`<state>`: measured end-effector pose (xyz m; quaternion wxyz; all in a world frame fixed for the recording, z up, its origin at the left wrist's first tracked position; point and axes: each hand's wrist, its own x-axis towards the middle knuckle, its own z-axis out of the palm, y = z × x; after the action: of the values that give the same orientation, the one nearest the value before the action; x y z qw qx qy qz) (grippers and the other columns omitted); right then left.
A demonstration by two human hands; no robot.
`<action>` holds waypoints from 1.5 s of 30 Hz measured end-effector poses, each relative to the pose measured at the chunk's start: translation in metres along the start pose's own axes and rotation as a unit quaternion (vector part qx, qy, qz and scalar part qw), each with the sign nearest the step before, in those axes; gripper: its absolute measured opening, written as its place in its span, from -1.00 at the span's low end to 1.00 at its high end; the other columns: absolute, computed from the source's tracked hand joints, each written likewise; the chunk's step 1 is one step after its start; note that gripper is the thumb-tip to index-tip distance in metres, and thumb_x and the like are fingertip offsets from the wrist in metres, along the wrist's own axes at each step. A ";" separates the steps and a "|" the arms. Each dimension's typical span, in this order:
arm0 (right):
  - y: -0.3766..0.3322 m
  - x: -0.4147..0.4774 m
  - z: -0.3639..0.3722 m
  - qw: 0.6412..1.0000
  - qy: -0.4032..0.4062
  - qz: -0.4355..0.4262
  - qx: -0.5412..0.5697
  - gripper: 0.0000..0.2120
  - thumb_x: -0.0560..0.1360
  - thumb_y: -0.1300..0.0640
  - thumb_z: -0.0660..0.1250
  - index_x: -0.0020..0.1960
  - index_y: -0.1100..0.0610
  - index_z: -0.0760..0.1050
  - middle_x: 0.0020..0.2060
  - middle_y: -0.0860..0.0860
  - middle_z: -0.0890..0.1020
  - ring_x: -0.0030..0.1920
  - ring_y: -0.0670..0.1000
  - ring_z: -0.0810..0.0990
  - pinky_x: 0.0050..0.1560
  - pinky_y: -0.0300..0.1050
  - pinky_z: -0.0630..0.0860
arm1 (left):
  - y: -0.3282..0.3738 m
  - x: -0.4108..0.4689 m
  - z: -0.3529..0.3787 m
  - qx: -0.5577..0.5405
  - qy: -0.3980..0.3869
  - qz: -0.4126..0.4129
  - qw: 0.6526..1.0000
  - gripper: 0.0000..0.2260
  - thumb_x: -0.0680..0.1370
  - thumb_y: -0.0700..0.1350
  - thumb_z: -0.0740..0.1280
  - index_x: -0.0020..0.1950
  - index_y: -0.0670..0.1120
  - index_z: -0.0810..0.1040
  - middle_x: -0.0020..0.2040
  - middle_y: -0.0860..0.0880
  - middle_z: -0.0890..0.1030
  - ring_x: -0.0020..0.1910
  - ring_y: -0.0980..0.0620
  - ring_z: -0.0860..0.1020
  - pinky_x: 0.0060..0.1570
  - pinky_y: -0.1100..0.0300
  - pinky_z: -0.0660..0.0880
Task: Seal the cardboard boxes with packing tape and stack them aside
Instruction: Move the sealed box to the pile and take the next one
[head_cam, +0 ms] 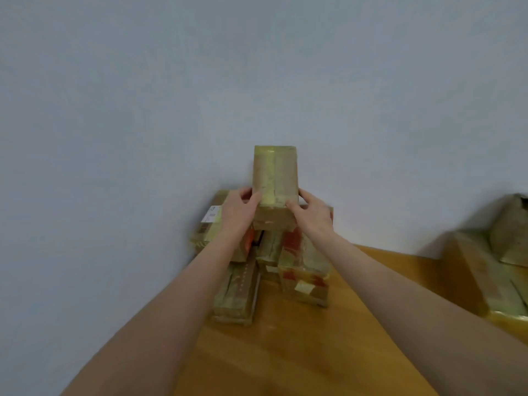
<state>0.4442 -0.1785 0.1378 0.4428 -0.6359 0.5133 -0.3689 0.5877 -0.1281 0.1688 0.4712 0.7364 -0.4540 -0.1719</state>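
A taped cardboard box (275, 172) sits on top of a pile of sealed boxes (303, 270) against the wall. Yellowish tape runs down the middle of its top face. My left hand (238, 210) grips its near left corner, thumb on the top and fingers round the side. My right hand (313, 211) holds the near right corner the same way. Both forearms reach forward over the pile. The boxes below are partly hidden by my arms.
The pile stands on a wooden table (285, 352) that meets a pale wall (257, 81). More taped boxes (491, 275) lie at the right edge of the view. The table's left edge runs diagonally under my left arm.
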 end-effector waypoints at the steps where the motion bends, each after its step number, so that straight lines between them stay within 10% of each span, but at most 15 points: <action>1: 0.000 0.009 0.013 1.000 0.006 0.009 -0.014 -0.48 0.55 -0.13 0.26 0.48 -0.10 0.31 0.13 -0.01 0.63 0.08 0.04 0.61 0.09 0.06 0.58 | -0.008 0.013 -0.001 0.012 -0.009 -0.002 1.000 -0.73 0.58 -0.05 0.29 0.21 -0.12 0.60 0.07 -0.01 0.63 0.04 0.04 0.57 0.03 0.17 0.48; 5: 0.014 0.032 0.056 0.996 -0.012 0.030 -0.086 -0.47 0.56 -0.15 0.25 0.49 -0.06 0.31 0.24 0.03 0.59 0.21 0.10 0.55 0.19 0.11 0.53 | -0.047 0.045 0.001 0.081 -0.028 -0.023 0.996 -0.78 0.60 -0.10 0.25 0.15 -0.12 0.62 0.05 -0.08 0.65 -0.02 -0.03 0.57 -0.17 0.19 0.40; 10: 0.027 0.049 0.074 0.978 -0.071 0.070 -0.185 -0.50 0.60 -0.19 0.14 0.45 0.01 0.36 0.25 0.09 0.57 0.28 0.19 0.50 0.22 0.08 0.49 | -0.079 0.063 0.006 0.138 -0.101 -0.050 0.984 -0.61 0.62 -0.08 0.22 0.45 -0.08 0.39 0.34 -0.10 0.51 0.29 -0.09 0.48 0.27 0.05 0.40; 16: 0.024 0.044 0.060 0.971 -0.079 0.061 -0.216 -0.34 0.53 -0.33 0.12 0.51 0.02 0.23 0.39 0.14 0.44 0.38 0.21 0.37 0.35 0.12 0.37 | -0.065 0.068 0.026 0.243 -0.068 0.039 0.967 -0.61 0.59 -0.11 0.21 0.42 -0.11 0.39 0.41 -0.15 0.37 0.39 -0.12 0.32 0.34 0.01 0.30; 32: 0.068 -0.056 -0.218 0.930 0.156 0.122 -0.311 -0.50 0.56 -0.02 0.27 0.46 0.05 0.28 0.39 0.10 0.35 0.38 0.16 0.32 0.30 0.05 0.38 | 0.095 -0.076 0.212 0.218 -0.228 0.183 0.931 -0.61 0.60 -0.06 0.23 0.42 -0.08 0.37 0.42 -0.09 0.31 0.39 -0.07 0.31 0.29 0.04 0.35; 45: 0.157 -0.110 -0.448 0.942 0.216 0.186 -0.175 -0.31 0.55 0.03 0.33 0.54 0.15 0.08 0.50 0.18 0.17 0.39 0.24 0.36 0.30 0.15 0.40 | 0.212 -0.213 0.353 0.074 -0.235 0.079 0.966 -0.42 0.60 0.00 0.26 0.54 -0.09 0.11 0.51 -0.11 0.19 0.44 -0.11 0.30 0.33 0.03 0.33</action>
<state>-0.0425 -0.1660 0.1389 0.2642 -0.5015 0.7621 -0.3128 0.1271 -0.1713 0.1361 0.3072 0.6703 -0.6200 -0.2683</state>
